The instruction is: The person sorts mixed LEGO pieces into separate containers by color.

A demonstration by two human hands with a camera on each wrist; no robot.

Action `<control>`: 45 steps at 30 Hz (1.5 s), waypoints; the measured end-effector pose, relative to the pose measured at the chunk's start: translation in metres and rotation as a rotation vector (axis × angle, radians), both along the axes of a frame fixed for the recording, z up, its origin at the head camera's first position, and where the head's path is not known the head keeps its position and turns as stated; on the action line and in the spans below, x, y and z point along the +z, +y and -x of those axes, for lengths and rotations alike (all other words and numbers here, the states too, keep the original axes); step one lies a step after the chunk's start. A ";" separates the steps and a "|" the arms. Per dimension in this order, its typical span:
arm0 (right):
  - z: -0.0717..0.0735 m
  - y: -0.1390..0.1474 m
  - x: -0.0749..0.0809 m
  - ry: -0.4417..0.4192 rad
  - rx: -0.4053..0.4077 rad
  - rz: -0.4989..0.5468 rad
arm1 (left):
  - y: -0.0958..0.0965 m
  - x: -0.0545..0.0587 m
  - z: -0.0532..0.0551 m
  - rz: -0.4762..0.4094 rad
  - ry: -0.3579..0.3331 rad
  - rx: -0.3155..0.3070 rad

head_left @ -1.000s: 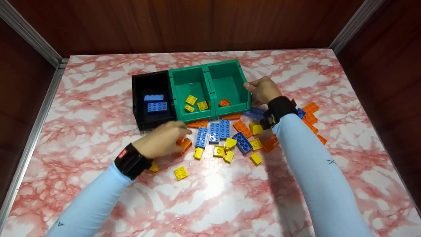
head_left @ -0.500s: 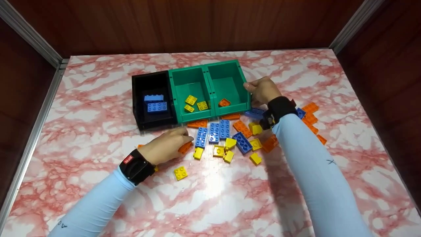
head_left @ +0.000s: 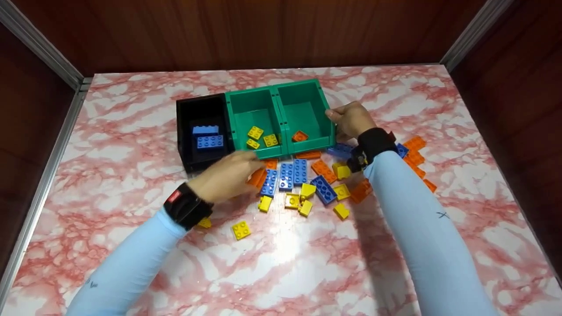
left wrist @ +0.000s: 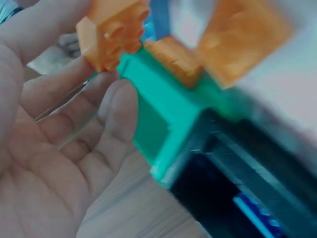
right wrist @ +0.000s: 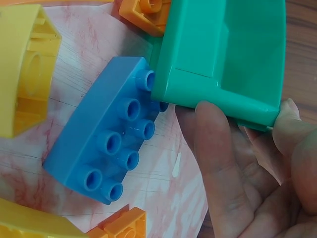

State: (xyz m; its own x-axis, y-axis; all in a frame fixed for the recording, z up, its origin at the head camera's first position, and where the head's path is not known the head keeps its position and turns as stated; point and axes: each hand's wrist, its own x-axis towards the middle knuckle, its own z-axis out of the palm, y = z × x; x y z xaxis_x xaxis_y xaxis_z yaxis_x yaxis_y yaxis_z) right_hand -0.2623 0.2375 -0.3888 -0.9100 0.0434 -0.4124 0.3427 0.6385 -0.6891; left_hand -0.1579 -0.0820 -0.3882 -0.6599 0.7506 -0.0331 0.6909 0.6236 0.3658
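Note:
My left hand (head_left: 230, 175) pinches an orange toy building brick (left wrist: 111, 32) between thumb and fingers, in front of the middle bin. My right hand (head_left: 351, 120) holds the outer side of the right green bin (head_left: 329, 127), thumb at the rim. One orange brick (head_left: 300, 136) lies in that bin. The middle green bin (head_left: 232, 118) has 3 yellow bricks (head_left: 271, 140) in it, and the black bin (head_left: 179, 131) on the left has two blue bricks (head_left: 210, 142). Close by my right fingers in the right wrist view lies a blue brick (right wrist: 104, 129), studs facing the bin.
Loose blue (head_left: 286, 177), orange (head_left: 324, 171) and yellow bricks (head_left: 305, 208) lie scattered in front of the bins. More orange bricks (head_left: 415, 151) lie beyond my right wrist. A yellow brick (head_left: 241, 230) sits nearest the front. Dark panels (head_left: 263, 35) enclose the marbled table (head_left: 281, 272).
My left hand has dipped towards the front, then moved back and right towards the bins with the orange brick in its fingers. The right hand and bins have stayed in place.

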 end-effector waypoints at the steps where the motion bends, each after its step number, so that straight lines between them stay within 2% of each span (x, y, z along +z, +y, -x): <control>1: 0.001 0.001 -0.001 0.004 0.001 0.000 | 0.005 0.004 0.005 -0.012 0.008 -0.008; 6: -0.001 0.004 0.000 0.016 0.009 0.000 | 0.034 0.019 0.030 -0.034 0.010 -0.017; 13: -0.002 0.000 0.002 -0.021 -0.012 -0.016 | 0.078 0.031 0.069 -0.006 0.051 0.052; 18: 0.000 -0.004 0.000 -0.032 -0.019 -0.003 | 0.097 0.030 0.092 0.028 0.087 0.103; 23: 0.000 -0.006 0.001 -0.022 -0.004 -0.015 | 0.112 0.022 0.107 0.056 0.087 0.149; 30: 0.001 -0.005 0.000 -0.008 0.017 -0.037 | 0.133 0.006 0.120 0.081 0.055 0.238; 36: -0.001 -0.003 -0.001 0.015 0.042 -0.063 | 0.141 -0.004 0.119 0.074 0.051 0.245; 40: 0.000 -0.001 -0.001 0.029 0.052 -0.079 | 0.137 0.001 0.114 0.037 0.037 0.233; 45: 0.000 0.002 0.001 0.015 0.041 -0.044 | 0.122 0.016 0.110 0.037 0.059 0.211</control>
State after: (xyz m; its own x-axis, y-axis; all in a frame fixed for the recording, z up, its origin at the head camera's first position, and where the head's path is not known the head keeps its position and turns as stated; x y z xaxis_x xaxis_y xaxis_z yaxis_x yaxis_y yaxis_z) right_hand -0.2626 0.2399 -0.3879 -0.9174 0.0241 -0.3973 0.3057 0.6818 -0.6645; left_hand -0.2681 0.0396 -0.3724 -0.8039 0.5946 -0.0145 0.5632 0.7688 0.3029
